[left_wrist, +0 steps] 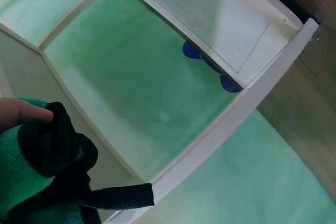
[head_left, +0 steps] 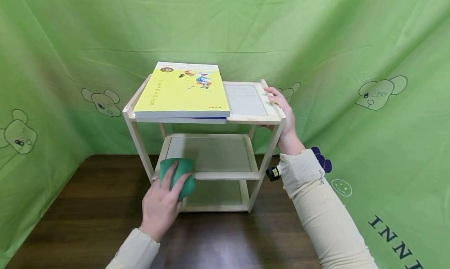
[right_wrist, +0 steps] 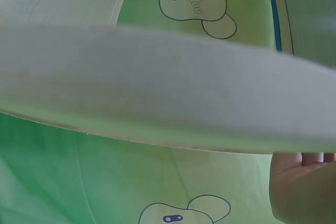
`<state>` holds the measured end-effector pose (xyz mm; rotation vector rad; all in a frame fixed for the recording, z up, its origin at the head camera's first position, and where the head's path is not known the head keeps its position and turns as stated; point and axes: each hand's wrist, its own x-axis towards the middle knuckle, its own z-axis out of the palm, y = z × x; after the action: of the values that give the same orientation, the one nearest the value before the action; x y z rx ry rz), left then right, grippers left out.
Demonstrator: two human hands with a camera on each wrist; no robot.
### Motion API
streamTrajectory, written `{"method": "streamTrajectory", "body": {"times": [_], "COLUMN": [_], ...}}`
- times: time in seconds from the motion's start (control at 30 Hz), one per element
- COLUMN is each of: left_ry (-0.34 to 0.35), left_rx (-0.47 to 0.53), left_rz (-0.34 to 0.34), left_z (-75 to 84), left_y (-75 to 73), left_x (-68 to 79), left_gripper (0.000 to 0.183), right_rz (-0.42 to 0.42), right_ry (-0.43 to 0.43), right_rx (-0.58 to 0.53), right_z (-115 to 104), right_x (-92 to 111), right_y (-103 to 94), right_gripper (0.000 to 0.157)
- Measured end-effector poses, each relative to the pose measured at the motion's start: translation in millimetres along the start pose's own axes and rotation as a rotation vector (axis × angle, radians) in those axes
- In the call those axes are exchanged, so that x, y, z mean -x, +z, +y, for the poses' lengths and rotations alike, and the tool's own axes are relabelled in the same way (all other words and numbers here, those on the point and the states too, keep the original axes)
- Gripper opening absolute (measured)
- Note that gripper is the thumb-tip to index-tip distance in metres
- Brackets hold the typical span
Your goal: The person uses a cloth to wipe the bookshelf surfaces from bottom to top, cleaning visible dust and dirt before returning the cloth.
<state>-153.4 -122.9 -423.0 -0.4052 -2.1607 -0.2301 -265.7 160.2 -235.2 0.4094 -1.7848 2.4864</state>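
Observation:
My left hand point(head_left: 161, 208) holds a folded green cloth point(head_left: 180, 168) at the front left of a pale wooden three-tier shelf point(head_left: 246, 118), near its middle board. In the left wrist view the cloth point(left_wrist: 18, 153) has dark edging and a loose dark strap, and only one fingertip shows. My right hand point(head_left: 287, 118) grips the right side rail of the top tier, its fingers over the rail. In the right wrist view a blurred shelf post point(right_wrist: 157, 87) crosses the picture, partly covering the right hand point(right_wrist: 302, 187).
A yellow book point(head_left: 183, 95) lies on top of at least one other book at the left of the top tier, jutting over its front edge. Green curtain point(head_left: 225, 27) with bear drawings surrounds the shelf. Dark wooden floor point(head_left: 218, 241) lies beneath.

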Motion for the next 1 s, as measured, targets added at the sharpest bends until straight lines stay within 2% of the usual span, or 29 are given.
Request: {"method": "streamTrajectory", "body": {"times": [0.37,0.53,0.6,0.77,1.0], "left_ry": [-0.076,-0.101,-0.101,-0.111,-0.125], "left_rx": [0.014,0.039,0.06,0.11,0.118], "left_rz": [-0.003,0.019,0.05,0.132,0.275], "left_z": [-4.4,-4.8,-5.0,-6.1,-7.4], "left_y": [-15.0,-24.5,-26.9,-30.8,-39.3], "left_x": [6.9,10.2,10.9,11.6,0.5], "left_gripper": [0.068,0.069,0.067,0.046,0.046], "right_rz": [0.019,0.026,0.029,0.026,0.021], "right_ry": [0.029,0.028,0.027,0.022,0.028], "right_rx": [-0.009,-0.003,-0.001,-0.007,-0.004], "right_z": [0,-1,-1,0,-1], "right_x": [-1,0,1,1,1], "right_y": [0.4,0.5,0.6,0.7,0.4], "right_gripper": [0.028,0.03,0.032,0.031,0.03]}}
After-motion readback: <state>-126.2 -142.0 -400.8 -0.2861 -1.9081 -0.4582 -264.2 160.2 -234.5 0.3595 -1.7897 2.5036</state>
